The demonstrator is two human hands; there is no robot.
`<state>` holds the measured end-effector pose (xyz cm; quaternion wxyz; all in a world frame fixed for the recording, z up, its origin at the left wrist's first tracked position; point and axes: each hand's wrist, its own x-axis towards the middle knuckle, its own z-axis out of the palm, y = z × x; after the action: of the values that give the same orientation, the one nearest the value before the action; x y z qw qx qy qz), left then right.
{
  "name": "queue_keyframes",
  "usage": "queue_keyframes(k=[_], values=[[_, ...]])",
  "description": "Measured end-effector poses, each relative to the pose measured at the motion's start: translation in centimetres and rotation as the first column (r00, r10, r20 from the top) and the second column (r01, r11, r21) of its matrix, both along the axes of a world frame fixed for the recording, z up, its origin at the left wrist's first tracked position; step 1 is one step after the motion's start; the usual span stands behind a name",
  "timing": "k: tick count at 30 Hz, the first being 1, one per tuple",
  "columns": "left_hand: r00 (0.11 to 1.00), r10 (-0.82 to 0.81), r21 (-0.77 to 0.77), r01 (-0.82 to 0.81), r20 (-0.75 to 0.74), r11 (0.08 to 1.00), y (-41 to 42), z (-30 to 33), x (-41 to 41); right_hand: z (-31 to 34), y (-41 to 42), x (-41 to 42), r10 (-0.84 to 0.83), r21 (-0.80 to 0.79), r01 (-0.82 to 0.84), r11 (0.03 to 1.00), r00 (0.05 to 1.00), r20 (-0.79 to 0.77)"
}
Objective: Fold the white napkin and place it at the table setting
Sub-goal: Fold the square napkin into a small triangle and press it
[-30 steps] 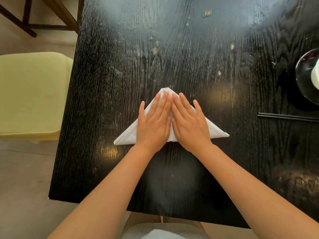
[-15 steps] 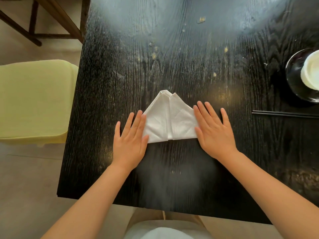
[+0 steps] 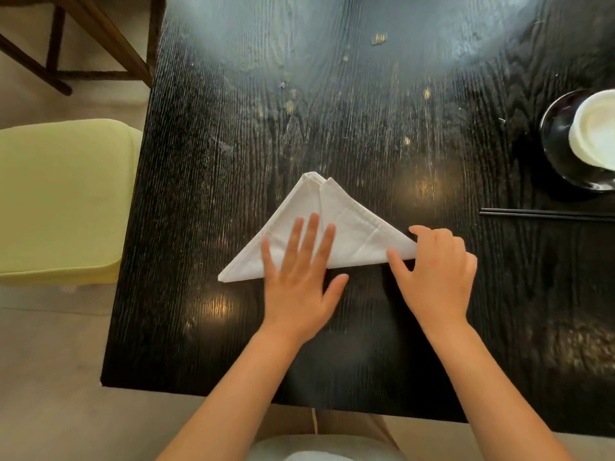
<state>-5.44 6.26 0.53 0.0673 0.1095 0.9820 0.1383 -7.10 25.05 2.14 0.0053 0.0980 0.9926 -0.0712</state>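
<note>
1. Your napkin [image 3: 336,234] lies on the black tabletop [image 3: 332,111], folded into a flat triangle with its peak pointing to the far side and its long edge toward you.
2. A crease runs from the peak down the middle, and layered edges show at the peak.
3. Your left hand [image 3: 299,281] rests flat on the napkin's near left part, fingers spread and pointing away from you; its grip is apart, pressing the cloth and clasping nothing.
4. The thumb of that hand lies on the tabletop just past the napkin's near edge.
5. Your right hand [image 3: 436,271] is at the napkin's right corner, with thumb and curled fingers closed on that tip, so this grip is clamped on the cloth.
6. The napkin's left corner lies free on the wood, near the tabletop's left edge.
7. To the far right stands a black dish [image 3: 559,141] with a white cup [image 3: 595,138] on it, well apart from the napkin.
8. Black chopsticks [image 3: 545,214] lie just near of the dish, pointing left toward your right hand without touching it.
9. A yellow-green chair seat [image 3: 60,201] stands beside the tabletop on the left.
</note>
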Motion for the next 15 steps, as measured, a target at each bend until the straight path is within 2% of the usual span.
queue_keyframes(k=[3, 6, 9, 12, 15], values=[[0.996, 0.026, -0.017, -0.025, 0.090, 1.000, 2.1, -0.6, -0.8, 0.4, 0.0, -0.9, -0.097, -0.073, 0.103, 0.992, 0.992, 0.084], [0.992, 0.043, -0.063, -0.036, 0.117, 0.997, 2.2, -1.4, -1.1, 0.7, 0.2, -1.7, -0.088, -0.120, 0.101, 0.988, 0.990, 0.110], [0.994, 0.029, -0.051, -0.024, 0.109, 0.998, 2.0, -1.7, -1.1, 1.1, 0.7, -2.0, -0.078, -0.193, 0.118, 0.974, 0.976, 0.205], [0.994, 0.028, -0.036, -0.024, 0.109, 0.999, 2.1, -1.7, -1.1, 1.9, 0.7, -1.2, -0.097, -0.400, 0.177, 0.899, 0.972, 0.212], [0.989, 0.030, -0.032, -0.025, 0.143, 0.999, 2.1, -1.6, -1.1, 3.1, 0.3, -0.3, -0.114, -0.564, 0.177, 0.807, 0.983, 0.145]])
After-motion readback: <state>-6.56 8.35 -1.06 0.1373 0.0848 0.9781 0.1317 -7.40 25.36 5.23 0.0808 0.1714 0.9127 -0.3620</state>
